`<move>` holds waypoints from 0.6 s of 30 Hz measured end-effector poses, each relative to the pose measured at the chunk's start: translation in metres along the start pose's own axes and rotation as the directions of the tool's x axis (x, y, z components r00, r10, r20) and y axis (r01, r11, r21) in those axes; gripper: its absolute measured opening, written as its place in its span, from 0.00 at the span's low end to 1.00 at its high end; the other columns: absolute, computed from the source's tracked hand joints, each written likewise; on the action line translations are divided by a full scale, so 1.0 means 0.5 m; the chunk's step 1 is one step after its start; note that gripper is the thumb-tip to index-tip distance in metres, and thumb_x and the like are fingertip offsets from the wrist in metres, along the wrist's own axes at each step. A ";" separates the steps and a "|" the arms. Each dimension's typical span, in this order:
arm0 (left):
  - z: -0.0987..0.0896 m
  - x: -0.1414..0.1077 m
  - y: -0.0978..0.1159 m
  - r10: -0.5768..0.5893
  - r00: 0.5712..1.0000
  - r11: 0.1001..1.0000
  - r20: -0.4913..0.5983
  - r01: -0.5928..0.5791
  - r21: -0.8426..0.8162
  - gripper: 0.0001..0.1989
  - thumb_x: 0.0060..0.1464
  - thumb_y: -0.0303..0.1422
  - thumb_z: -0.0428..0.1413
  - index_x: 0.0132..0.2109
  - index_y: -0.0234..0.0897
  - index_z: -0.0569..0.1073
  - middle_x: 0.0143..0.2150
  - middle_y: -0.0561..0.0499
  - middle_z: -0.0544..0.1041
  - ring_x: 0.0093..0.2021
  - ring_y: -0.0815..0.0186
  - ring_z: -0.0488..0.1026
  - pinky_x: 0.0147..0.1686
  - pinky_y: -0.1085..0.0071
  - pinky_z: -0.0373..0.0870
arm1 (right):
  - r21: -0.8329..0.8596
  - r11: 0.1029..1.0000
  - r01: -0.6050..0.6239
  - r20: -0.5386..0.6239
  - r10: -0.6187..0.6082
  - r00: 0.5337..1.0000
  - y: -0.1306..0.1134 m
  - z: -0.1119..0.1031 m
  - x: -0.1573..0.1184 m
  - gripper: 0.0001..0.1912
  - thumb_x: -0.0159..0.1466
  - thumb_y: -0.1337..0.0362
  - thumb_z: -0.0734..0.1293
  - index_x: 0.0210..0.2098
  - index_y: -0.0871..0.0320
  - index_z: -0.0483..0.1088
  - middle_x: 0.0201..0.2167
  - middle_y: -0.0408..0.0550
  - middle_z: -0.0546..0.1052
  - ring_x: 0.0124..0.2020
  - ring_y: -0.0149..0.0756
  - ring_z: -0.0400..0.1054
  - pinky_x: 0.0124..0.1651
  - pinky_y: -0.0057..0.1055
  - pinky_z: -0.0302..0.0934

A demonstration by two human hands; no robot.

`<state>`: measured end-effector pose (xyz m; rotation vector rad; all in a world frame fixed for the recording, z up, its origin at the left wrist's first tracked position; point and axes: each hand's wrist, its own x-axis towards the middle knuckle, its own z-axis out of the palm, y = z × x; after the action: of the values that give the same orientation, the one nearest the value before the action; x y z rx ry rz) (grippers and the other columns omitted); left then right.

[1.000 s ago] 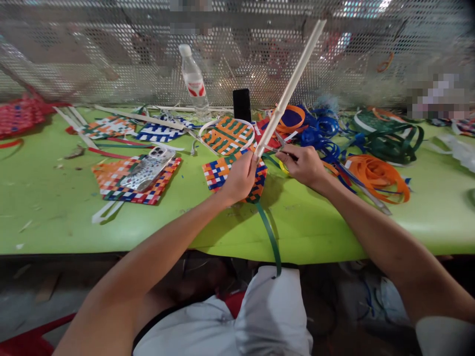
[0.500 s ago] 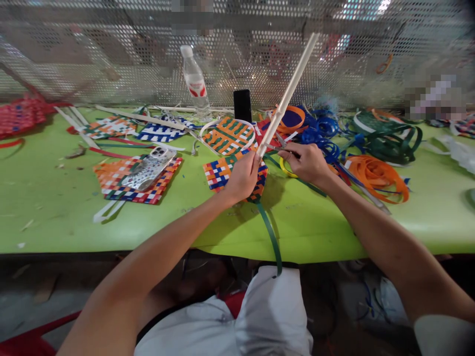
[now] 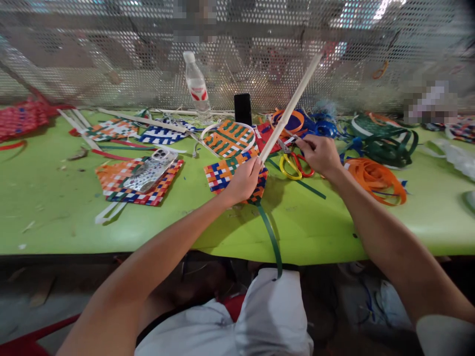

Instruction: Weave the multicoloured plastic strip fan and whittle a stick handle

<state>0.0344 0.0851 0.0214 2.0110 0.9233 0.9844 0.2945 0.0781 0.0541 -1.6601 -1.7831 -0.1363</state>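
Observation:
My left hand [image 3: 245, 180] is closed around the lower end of a pale bamboo-like strip [image 3: 291, 106], which slants up and to the right. Beneath that hand lies a multicoloured woven piece [image 3: 217, 175], with a green strap [image 3: 272, 237] trailing from it over the table edge. My right hand [image 3: 321, 154], fingers closed, holds a small knife; its thin metal blade [image 3: 291, 136] points left, apart from the strip, and its handle is hidden. Scissors [image 3: 290, 167] with yellow and red handles lie just left of my right hand.
A phone [image 3: 150, 173] rests on another woven piece [image 3: 106, 178] at left. Behind stand a water bottle [image 3: 197, 89] and a black phone [image 3: 242, 109], before a perforated metal screen [image 3: 122, 49]. Rolls of orange strapping [image 3: 374, 180] and green strapping [image 3: 389, 143] lie at right.
My right hand has moved right, drawing the blade away from the strip and uncovering the scissors' handles. My left hand still grips the strip, whose far end has dipped slightly.

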 end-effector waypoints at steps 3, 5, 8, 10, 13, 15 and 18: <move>-0.003 0.008 -0.013 -0.020 0.999 0.999 -0.044 0.018 -0.031 0.20 0.75 0.41 0.42 0.32 0.41 0.59 0.25 0.54 0.62 0.24 0.67 0.59 0.28 0.65 0.53 | 0.004 1.000 -0.014 -0.024 0.014 1.000 0.000 0.011 -0.004 0.19 0.70 0.53 0.63 0.26 0.56 0.65 0.21 0.43 0.64 0.24 0.31 0.54 0.31 0.33 0.44; -0.009 0.014 -0.025 -0.043 0.996 0.998 -0.083 0.039 -0.041 0.22 0.75 0.45 0.43 0.31 0.41 0.60 0.24 0.54 0.61 0.24 0.66 0.58 0.27 0.65 0.52 | -0.008 0.999 -0.033 -0.053 0.033 0.998 -0.005 0.018 -0.009 0.19 0.71 0.53 0.63 0.26 0.55 0.63 0.21 0.42 0.64 0.23 0.31 0.54 0.31 0.33 0.43; -0.019 0.018 -0.035 -0.099 0.985 0.993 -0.140 0.088 -0.082 0.24 0.73 0.50 0.44 0.31 0.41 0.61 0.25 0.54 0.62 0.25 0.66 0.59 0.28 0.65 0.53 | 0.004 0.998 -0.060 -0.094 0.060 0.994 -0.011 0.022 -0.016 0.21 0.72 0.51 0.62 0.26 0.55 0.62 0.20 0.42 0.63 0.22 0.30 0.52 0.31 0.33 0.44; -0.025 0.015 -0.033 -0.126 0.974 0.984 -0.189 0.099 -0.148 0.26 0.71 0.53 0.44 0.31 0.41 0.61 0.25 0.53 0.62 0.26 0.66 0.60 0.28 0.66 0.55 | 0.035 0.997 -0.064 -0.107 0.068 0.992 -0.015 0.025 -0.022 0.21 0.72 0.51 0.62 0.27 0.55 0.63 0.20 0.41 0.64 0.22 0.29 0.51 0.31 0.32 0.45; -0.033 0.006 -0.020 -0.165 0.920 0.954 -0.357 0.057 -0.296 0.27 0.69 0.58 0.45 0.33 0.40 0.64 0.26 0.54 0.62 0.26 0.67 0.59 0.27 0.66 0.57 | 0.098 0.993 -0.066 -0.098 0.076 0.992 -0.026 0.037 -0.038 0.21 0.73 0.51 0.61 0.27 0.56 0.65 0.19 0.40 0.62 0.21 0.28 0.53 0.29 0.30 0.45; -0.039 0.000 -0.011 -0.214 0.866 0.906 -0.453 0.001 -0.424 0.26 0.69 0.57 0.46 0.34 0.40 0.65 0.27 0.54 0.60 0.25 0.68 0.58 0.25 0.67 0.57 | 0.141 0.988 -0.069 -0.093 0.083 0.992 -0.034 0.046 -0.051 0.20 0.73 0.52 0.62 0.28 0.56 0.66 0.18 0.39 0.62 0.20 0.27 0.54 0.28 0.29 0.47; -0.054 -0.004 -0.007 -0.286 0.808 0.844 -0.515 -0.042 -0.534 0.23 0.69 0.55 0.47 0.37 0.41 0.67 0.28 0.54 0.62 0.24 0.69 0.59 0.24 0.70 0.59 | 0.176 0.982 -0.073 -0.079 0.088 0.993 -0.040 0.056 -0.063 0.18 0.73 0.54 0.63 0.31 0.57 0.69 0.19 0.38 0.63 0.20 0.26 0.55 0.28 0.27 0.48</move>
<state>0.0098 0.0926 0.0304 1.1731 0.9415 1.6196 0.2635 0.0623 0.0232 -1.5760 -1.6130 -0.0162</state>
